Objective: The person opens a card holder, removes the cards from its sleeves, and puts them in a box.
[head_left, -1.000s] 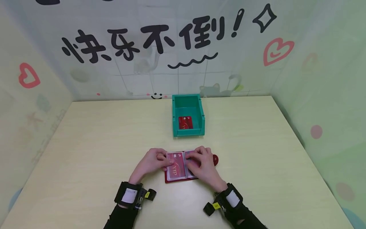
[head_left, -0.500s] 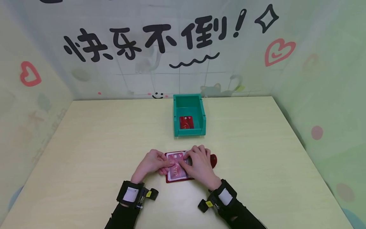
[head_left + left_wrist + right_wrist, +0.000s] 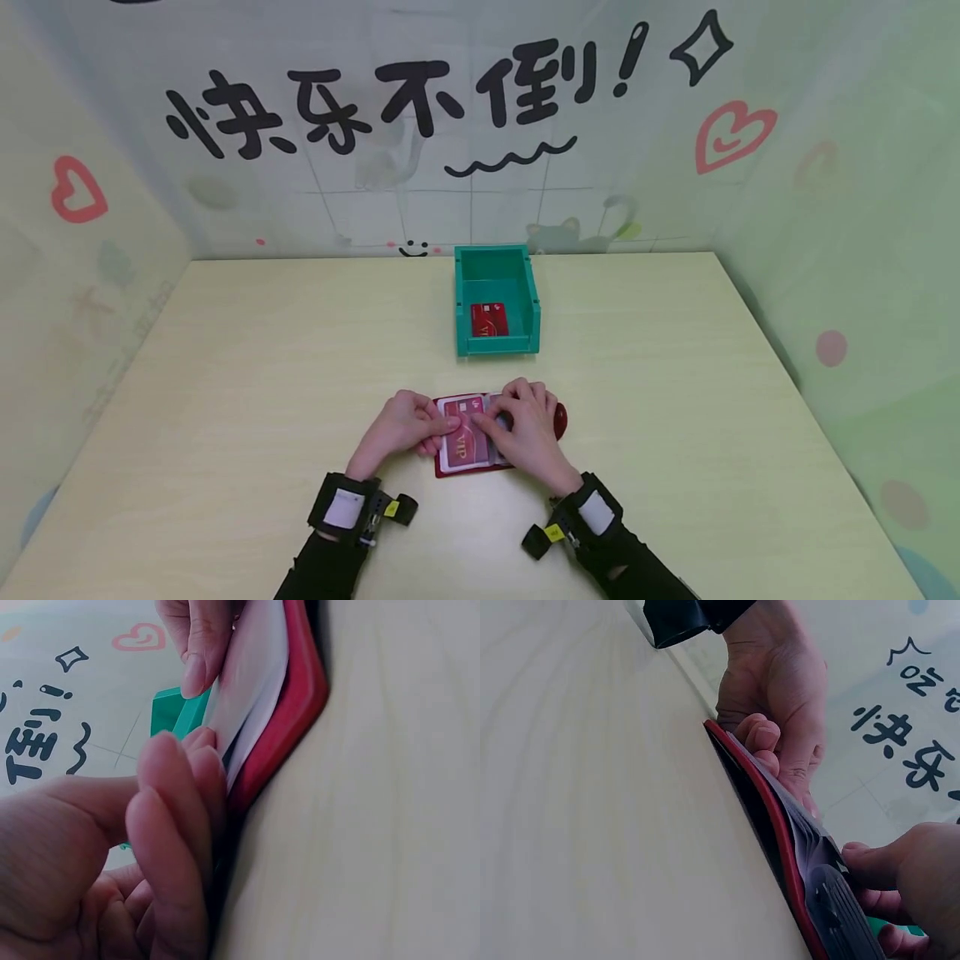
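Note:
A red card holder (image 3: pixel 304 679) with clear sleeve pages lies spread on the table in front of me. In its left page shows a pink-red VIP card (image 3: pixel 467 450). My left hand (image 3: pixel 401 425) pinches the page's left edge, thumb on top and fingers curled at the side. My right hand (image 3: pixel 525 429) bends over the right half, its thumb and forefinger at the inner edge of the sleeve pages (image 3: pixel 806 836). That hand hides most of the right page. A rounded dark red tab (image 3: pixel 560 421) sticks out beyond it.
Behind the hands stands a green open bin (image 3: pixel 497 345) with a red card (image 3: pixel 489 320) inside. Printed wall panels (image 3: pixel 360 225) border the pale wooden table (image 3: pixel 262 350) at the back and both sides.
My right hand has shifted left from the right page, its thumb now over the VIP card's right side. The left hand has kept its hold on the left edge.

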A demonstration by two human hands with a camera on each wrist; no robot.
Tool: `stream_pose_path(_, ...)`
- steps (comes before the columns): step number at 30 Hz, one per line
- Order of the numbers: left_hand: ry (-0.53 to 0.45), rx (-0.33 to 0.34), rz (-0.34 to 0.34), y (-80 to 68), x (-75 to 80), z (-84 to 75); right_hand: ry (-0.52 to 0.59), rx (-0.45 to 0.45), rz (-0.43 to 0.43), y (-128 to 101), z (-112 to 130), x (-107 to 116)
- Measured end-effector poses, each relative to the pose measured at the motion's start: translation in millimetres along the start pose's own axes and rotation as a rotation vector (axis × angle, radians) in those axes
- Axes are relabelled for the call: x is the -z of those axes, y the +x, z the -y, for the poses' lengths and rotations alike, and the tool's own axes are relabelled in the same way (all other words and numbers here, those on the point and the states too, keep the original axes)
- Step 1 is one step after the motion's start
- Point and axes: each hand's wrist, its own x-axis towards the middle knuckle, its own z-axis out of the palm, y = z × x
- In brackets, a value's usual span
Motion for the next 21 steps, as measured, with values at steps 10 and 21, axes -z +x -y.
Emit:
stream_pose_path(10, -0.016, -0.047, 0.028, -1.0, 1.6, -0.1, 0.036, 0.007, -0.020, 0.3, -2.9, -1.2)
stream_pose_path(21, -0.025, -0.082, 0.077, 0.3, 1.4, 1.4, 0.088, -0.014, 0.019, 2.3, -4.4, 5.8)
